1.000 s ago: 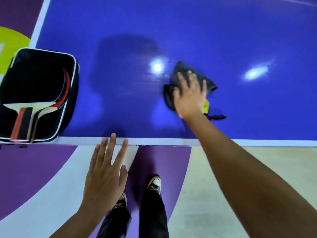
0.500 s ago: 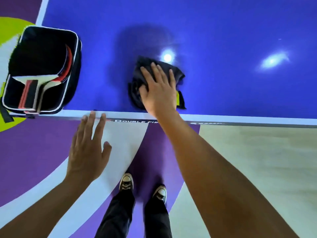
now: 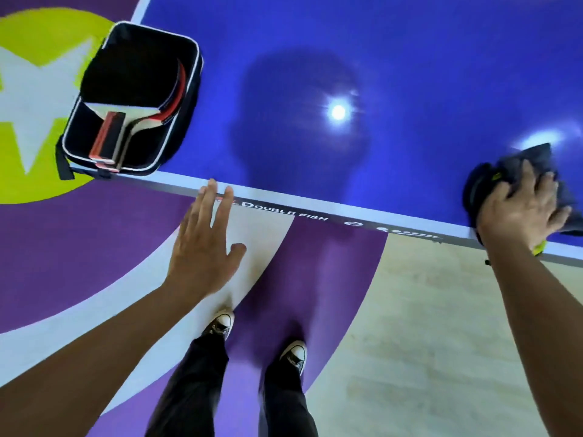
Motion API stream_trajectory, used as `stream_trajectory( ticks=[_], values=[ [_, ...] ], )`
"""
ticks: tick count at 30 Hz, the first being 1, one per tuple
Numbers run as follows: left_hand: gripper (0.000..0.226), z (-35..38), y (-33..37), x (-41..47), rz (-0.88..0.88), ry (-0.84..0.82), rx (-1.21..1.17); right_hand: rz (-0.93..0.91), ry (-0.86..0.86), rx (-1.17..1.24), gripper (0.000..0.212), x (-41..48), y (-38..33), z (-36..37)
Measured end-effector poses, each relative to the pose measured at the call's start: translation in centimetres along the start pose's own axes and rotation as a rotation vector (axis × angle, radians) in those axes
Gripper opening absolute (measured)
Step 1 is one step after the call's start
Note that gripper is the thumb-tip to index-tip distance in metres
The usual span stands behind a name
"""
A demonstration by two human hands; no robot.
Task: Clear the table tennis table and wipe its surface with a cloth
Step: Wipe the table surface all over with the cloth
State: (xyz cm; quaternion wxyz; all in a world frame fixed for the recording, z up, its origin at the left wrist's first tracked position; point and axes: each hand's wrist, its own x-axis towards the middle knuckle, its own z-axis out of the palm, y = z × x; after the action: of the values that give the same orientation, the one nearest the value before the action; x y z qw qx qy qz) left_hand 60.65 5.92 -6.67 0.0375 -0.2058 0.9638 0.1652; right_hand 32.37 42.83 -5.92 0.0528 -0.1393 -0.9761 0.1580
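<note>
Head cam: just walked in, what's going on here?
A person stands at the near edge of a blue table tennis table. Their right hand presses a dark cloth onto the surface close to the edge, at the far right of the view, blurred by motion. The left hand is open with fingers straight, its tips at the table's edge; contact can't be told. A black case holding paddles sits at the table's near left corner.
</note>
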Motion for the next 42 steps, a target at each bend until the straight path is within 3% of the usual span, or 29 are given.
stream_trajectory(
  ticks=[3,11,15,19,25,31,37,42],
  values=[
    [0.098,-0.6,-0.9,0.2,0.051,-0.044,-0.057,-0.192,-0.042,-0.009,0.062,-6.4,-3.8,1.4],
    [0.077,-3.6,-7.6,0.1,0.138,-0.018,-0.081,-0.816,-0.147,0.026,0.061,-25.3,-22.9,8.3],
    [0.073,-5.7,-10.4,-1.5,0.162,-0.071,-0.108,-0.695,-0.184,0.014,0.057,-28.5,-28.8,9.8],
    [0.055,-9.2,-12.3,-2.1,0.260,-0.077,-0.179,-0.523,-0.254,-0.077,0.059,-26.2,-32.0,10.5],
    [0.048,-15.8,-16.7,1.6,0.256,0.100,-0.181,-0.414,-0.282,-0.135,0.058,-21.0,-37.1,11.9],
    [0.045,-19.4,-17.9,9.1,0.214,0.180,-0.179,-0.421,-0.261,-0.131,0.058,-16.5,-39.4,13.4],
    [0.056,-20.1,-18.2,19.9,0.125,0.056,-0.109,-0.497,-0.244,-0.138,0.058,-8.7,-42.5,15.5],
    [0.048,-19.3,-19.8,29.1,0.022,-0.009,-0.078,-0.649,-0.256,-0.152,0.058,-1.9,-46.5,17.1]
  ],
)
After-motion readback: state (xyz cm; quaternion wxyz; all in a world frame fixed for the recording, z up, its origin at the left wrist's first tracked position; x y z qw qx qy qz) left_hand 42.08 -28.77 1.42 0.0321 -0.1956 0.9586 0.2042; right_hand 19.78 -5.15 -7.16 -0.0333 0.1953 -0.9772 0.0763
